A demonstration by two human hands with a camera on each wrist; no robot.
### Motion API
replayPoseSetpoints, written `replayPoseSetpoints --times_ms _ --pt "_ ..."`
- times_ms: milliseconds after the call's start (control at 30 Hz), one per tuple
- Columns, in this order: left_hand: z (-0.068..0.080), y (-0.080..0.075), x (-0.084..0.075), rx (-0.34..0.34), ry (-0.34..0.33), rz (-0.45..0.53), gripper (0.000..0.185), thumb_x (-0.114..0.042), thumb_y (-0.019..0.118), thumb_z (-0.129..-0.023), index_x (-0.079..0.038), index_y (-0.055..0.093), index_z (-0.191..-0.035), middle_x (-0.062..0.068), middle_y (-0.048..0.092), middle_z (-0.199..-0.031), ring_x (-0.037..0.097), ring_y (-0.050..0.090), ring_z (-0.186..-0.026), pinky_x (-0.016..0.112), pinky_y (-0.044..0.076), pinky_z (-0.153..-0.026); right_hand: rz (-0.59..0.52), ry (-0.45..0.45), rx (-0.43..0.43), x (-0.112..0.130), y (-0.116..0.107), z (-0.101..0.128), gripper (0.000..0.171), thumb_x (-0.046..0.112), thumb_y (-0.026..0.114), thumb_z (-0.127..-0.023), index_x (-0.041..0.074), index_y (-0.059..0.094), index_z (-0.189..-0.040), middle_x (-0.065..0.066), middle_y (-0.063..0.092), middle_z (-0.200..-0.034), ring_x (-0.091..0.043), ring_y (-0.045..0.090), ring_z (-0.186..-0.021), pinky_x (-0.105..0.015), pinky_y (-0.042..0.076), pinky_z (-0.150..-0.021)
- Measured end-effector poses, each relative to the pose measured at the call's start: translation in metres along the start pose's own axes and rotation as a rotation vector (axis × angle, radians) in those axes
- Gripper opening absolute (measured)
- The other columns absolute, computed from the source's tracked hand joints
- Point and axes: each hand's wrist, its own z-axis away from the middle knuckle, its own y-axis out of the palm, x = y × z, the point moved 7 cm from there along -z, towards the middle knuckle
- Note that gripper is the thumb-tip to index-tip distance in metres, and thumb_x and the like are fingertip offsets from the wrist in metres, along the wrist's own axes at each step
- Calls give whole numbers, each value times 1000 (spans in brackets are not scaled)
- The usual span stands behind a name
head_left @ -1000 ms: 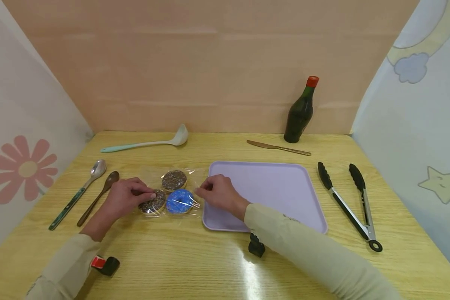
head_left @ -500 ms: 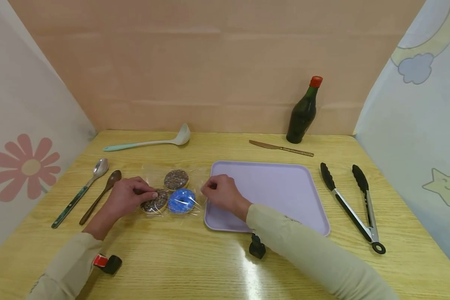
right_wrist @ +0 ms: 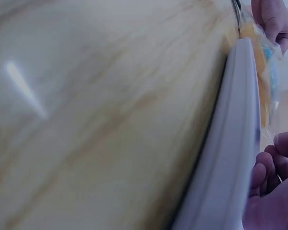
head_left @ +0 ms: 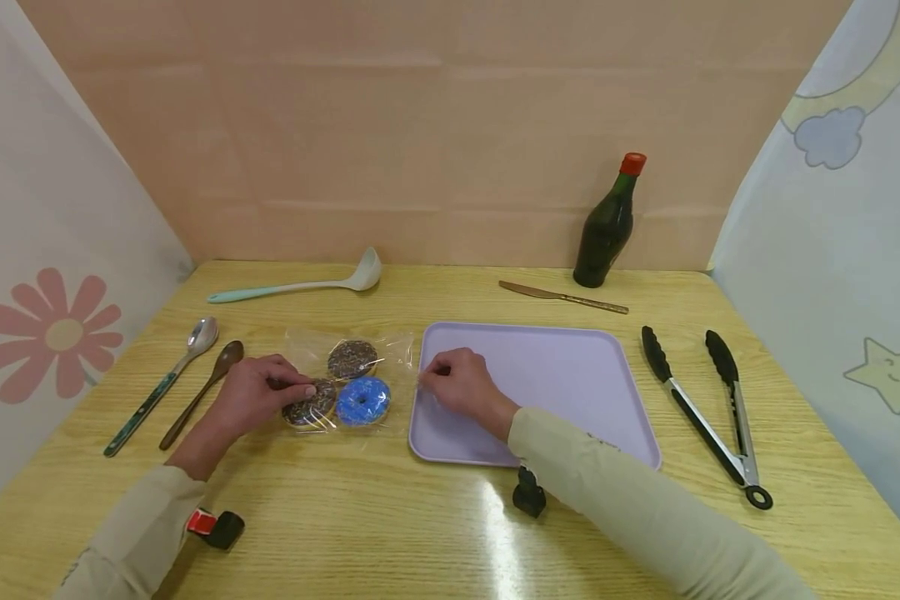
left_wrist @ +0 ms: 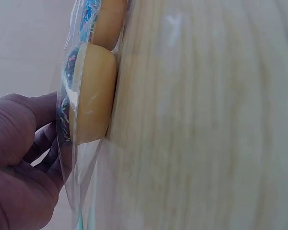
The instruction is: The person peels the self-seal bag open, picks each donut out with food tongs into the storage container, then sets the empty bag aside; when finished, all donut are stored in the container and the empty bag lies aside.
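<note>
A clear plastic bag (head_left: 399, 350) on the table holds two doughnuts with dark sprinkled tops and a blue doughnut (head_left: 363, 402). My left hand (head_left: 258, 390) grips the bag's left part, its thumb over the lower dark doughnut (head_left: 309, 410). The upper dark doughnut (head_left: 352, 358) lies behind the blue one. In the left wrist view the left hand (left_wrist: 21, 158) is at the film beside a doughnut (left_wrist: 93, 93). My right hand (head_left: 465, 385) pinches the bag's right edge over the lilac tray (head_left: 555, 383); the right wrist view shows film at the fingertips (right_wrist: 284, 143).
Left of the bag lie a wooden spoon (head_left: 225, 358) and a metal spoon with a green handle (head_left: 146, 408). Behind are a ladle (head_left: 292, 287), a knife (head_left: 562, 297) and a dark green bottle (head_left: 603, 233). Open tongs (head_left: 708, 425) lie right of the tray.
My right hand has moved a little to the right, drawing the bag's right edge toward the tray. My left hand keeps its place on the bag.
</note>
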Motion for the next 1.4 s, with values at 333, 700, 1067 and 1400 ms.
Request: replayPoseSetpoints --times_ms 333,700,1067,1400 --pt "0 0 -1 6 -25 -1 4 -8 78 -78 -5 77 -81 -1 61 -77 13 55 -63 27 43 -52 9 -17 27 11 2 -16 20 29 71 -86 9 72 -79 4 63 -71 -13 55 -67 -27 46 -62" --pt "-2 4 -2 14 -4 -4 4 -8 78 -78 -6 77 -81 -2 61 -77 12 57 -63 27 46 -53 52 17 60 19 11 -33 20 23 69 -88 7 72 -78 2 62 -69 -12 54 -62 -25 44 -56" --pt "-3 1 -1 16 28 15 4 -4 79 -76 -5 77 -79 -2 62 -75 10 57 -62 25 46 -53 49 -2 -10 11 4 -36 15 15 66 -87 6 69 -76 0 59 -72 -14 53 -64 -26 44 -56" --pt "-3 1 -2 25 40 13 5 -3 79 -76 -4 77 -80 -2 62 -76 11 58 -63 26 46 -53 2 16 -45 4 -4 -32 14 11 63 -86 6 65 -74 -1 57 -67 -14 52 -60 -26 43 -54"
